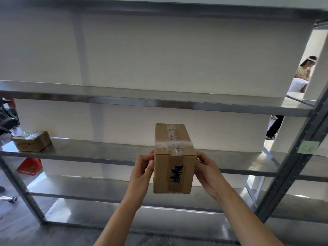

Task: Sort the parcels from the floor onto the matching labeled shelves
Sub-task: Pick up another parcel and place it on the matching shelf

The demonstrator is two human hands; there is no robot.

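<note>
I hold a brown cardboard parcel (173,157), sealed with clear tape and marked with black handwriting on its near face, in front of a metal shelving unit. My left hand (142,170) grips its left side and my right hand (206,170) grips its right side. The parcel is level with the middle shelf board (92,151); whether its far end rests on the board I cannot tell. A second, flatter taped parcel (32,140) lies at the left end of that same shelf. A pale green label (308,147) is stuck on the right upright.
The rack has an upper shelf (124,96) and lower shelves (99,191), with grey perforated uprights (291,173) at the right and lower left. A red object (29,166) lies on the floor behind the rack at left. Another person (304,68) sits beyond the rack at far right.
</note>
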